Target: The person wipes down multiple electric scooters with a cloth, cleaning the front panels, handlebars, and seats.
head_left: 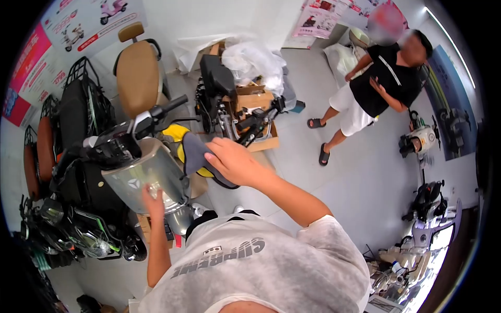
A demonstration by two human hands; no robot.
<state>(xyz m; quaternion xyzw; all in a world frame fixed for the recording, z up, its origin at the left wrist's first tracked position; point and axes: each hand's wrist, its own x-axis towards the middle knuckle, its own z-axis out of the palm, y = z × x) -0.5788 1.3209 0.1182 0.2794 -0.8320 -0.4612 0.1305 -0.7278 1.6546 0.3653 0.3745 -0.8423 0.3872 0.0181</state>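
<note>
The right hand (225, 159) pinches a gray and yellow cloth (195, 151), just right of the scooter's front (143, 169). I cannot tell if the cloth touches it. The left hand (153, 200) rests on the front, its fingers a bit apart, with nothing seen in it. With the cloth in hand, the work looks not finished. The front is shiny (it may just be made that way), so I cannot tell which part is done and which is left.
</note>
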